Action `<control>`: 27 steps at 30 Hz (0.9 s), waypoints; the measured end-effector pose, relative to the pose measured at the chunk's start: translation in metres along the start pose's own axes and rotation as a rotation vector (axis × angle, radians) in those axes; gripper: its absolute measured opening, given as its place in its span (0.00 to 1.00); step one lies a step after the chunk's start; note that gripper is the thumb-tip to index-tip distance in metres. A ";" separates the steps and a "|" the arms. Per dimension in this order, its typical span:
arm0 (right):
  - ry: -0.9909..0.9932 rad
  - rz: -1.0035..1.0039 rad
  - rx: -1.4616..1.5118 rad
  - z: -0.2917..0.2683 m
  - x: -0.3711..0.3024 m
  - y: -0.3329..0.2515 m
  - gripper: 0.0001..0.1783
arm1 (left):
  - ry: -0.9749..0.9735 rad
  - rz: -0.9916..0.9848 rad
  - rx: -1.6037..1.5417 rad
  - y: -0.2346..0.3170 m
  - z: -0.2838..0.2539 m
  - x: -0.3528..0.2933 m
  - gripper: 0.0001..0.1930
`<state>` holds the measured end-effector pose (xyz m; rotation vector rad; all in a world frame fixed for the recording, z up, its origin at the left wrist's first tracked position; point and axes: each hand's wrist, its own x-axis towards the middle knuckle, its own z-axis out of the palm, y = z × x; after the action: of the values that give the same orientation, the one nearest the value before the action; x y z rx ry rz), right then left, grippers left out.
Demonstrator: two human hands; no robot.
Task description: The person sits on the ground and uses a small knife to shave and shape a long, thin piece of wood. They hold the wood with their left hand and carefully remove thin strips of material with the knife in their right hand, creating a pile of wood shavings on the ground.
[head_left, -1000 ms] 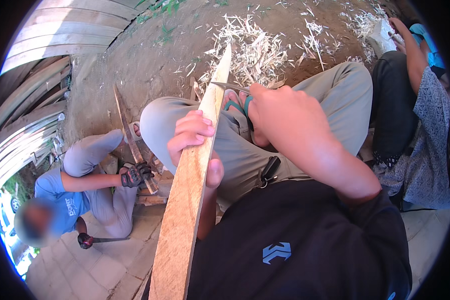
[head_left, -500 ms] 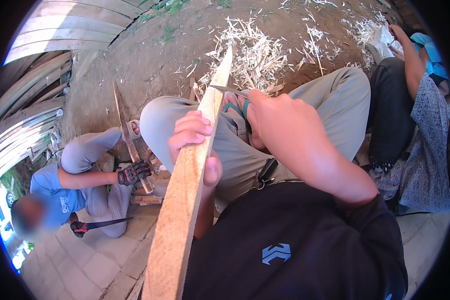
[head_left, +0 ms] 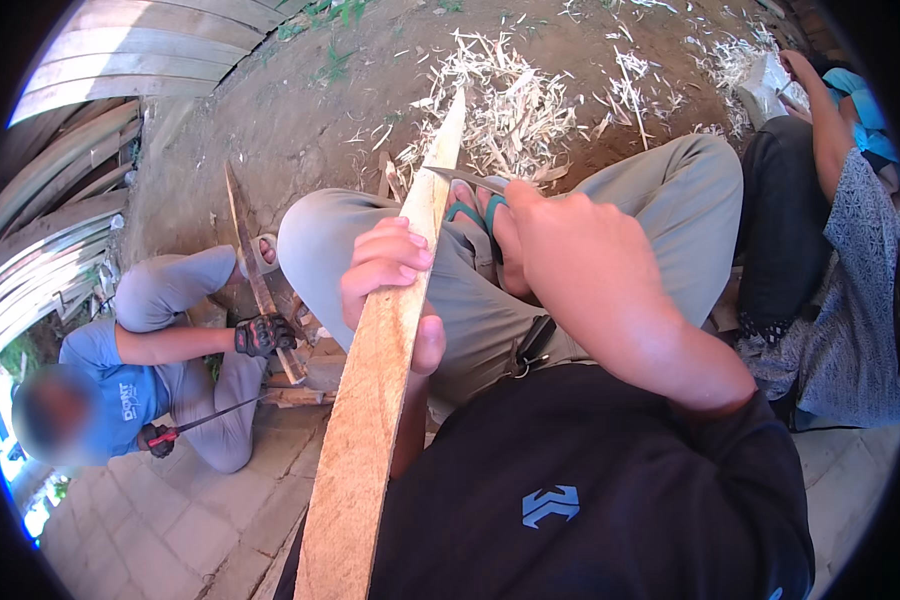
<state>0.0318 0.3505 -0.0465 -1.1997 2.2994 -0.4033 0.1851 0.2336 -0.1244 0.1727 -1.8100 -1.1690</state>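
Observation:
My left hand (head_left: 385,265) is closed around a long pale wooden stake (head_left: 365,420), fingers over its left edge and thumb on the right. The stake slants across my lap, its narrow pointed end up and away from me, its broad end running out at the lower edge. My right hand (head_left: 575,240) is closed on a knife; the handle is hidden inside the fist. The knife's blade (head_left: 465,179) points left, its tip touching the stake's right edge just below the tapered end.
Wood shavings (head_left: 510,105) lie heaped on the dirt beyond my feet. At left, a seated person in a blue shirt (head_left: 125,385) holds a wooden stick (head_left: 253,255) and a long blade (head_left: 215,413). Another person (head_left: 825,110) sits close on my right. Stacked planks (head_left: 60,190) stand far left.
The stake and both my hands have shifted only slightly; the blade stays at the stake's edge. The person at left has raised the long blade and tilted it upward.

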 end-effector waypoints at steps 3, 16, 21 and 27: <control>-0.033 0.010 -0.002 0.012 0.012 0.008 0.07 | 0.019 0.007 -0.017 -0.001 0.004 0.000 0.22; -0.082 0.037 0.012 -0.009 0.010 0.003 0.08 | -0.054 0.035 -0.017 -0.002 0.000 0.002 0.22; -0.058 -0.001 0.002 0.001 0.015 0.008 0.07 | 0.001 0.032 -0.035 -0.005 0.003 0.001 0.21; -0.066 -0.010 0.006 -0.001 0.012 0.008 0.07 | 0.025 0.040 -0.044 -0.006 0.003 0.000 0.22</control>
<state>0.0201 0.3451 -0.0527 -1.2041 2.2358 -0.3688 0.1804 0.2324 -0.1296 0.1243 -1.7570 -1.1722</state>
